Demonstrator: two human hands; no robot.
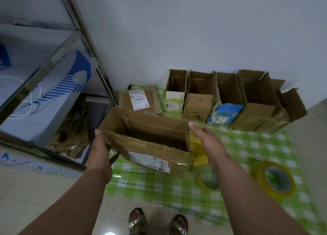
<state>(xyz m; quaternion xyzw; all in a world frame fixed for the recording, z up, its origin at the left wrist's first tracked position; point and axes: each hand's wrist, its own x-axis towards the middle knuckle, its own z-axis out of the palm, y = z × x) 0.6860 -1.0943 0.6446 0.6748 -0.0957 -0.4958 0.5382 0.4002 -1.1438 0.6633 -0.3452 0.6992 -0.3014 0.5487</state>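
Fingers of your left hand mostly vanish under the cardboard box, gripping its left end. Your blurred right hand lies straight-fingered against its right end, above the checked cloth.

The pale floor holds a green checked sheet and a metal rack. On the sheet sit a row of open boxes and two tape rolls.

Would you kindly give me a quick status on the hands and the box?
Left hand grips open cardboard box at its left end. Right hand open at right end. Tape roll lies on cloth nearby.
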